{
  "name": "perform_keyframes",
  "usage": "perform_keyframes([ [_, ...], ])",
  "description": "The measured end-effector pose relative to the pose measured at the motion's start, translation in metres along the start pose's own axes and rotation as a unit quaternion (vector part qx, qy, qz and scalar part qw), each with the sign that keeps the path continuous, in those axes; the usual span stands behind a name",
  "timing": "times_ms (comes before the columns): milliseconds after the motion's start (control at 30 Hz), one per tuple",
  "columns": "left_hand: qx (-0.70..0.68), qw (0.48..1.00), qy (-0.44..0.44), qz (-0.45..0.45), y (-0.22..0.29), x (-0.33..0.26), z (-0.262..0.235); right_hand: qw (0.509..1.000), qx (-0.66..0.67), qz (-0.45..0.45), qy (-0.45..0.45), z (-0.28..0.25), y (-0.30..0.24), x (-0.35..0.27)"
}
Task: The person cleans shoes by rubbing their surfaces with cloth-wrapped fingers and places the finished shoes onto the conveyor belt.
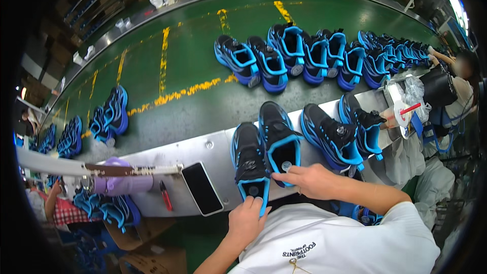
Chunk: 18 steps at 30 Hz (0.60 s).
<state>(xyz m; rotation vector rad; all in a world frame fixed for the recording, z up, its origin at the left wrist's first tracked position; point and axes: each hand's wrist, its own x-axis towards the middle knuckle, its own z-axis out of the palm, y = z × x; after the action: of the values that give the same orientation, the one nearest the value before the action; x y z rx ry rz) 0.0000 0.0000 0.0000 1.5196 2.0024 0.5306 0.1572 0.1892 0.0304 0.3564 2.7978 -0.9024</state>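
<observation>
Hands work a pair of black-and-blue shoes on the metal ledge point(213, 147) — the left hand point(247, 218) has its fingers closed on the heel of the nearer shoe point(250, 165), which lies on the ledge just right of a dark phone point(202, 187). The right hand point(307, 180) rests against the second shoe point(280, 137), fingers together and pointing at its opening, while a row of matching shoes point(324, 53) sits on the green belt point(193, 61) beyond the ledge.

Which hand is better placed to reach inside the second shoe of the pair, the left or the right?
The right hand, probably. Its fingers already touch the collar of the second shoe. The left hand grips the heel of the first shoe.
</observation>
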Motion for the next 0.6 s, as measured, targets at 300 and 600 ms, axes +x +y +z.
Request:
perform_keyframes([
  [300, 0.042, 0.948, 0.302, 0.092, 0.001, 0.024, -0.06, 0.943, -0.091, -0.025, 0.319, -0.041, -0.009, 0.016],
  [600, 0.036, 0.969, 0.207, 0.128, -0.011, 0.057, -0.027, 0.958, 0.064, 0.049, 0.274, -0.008, 0.037, 0.047],
])
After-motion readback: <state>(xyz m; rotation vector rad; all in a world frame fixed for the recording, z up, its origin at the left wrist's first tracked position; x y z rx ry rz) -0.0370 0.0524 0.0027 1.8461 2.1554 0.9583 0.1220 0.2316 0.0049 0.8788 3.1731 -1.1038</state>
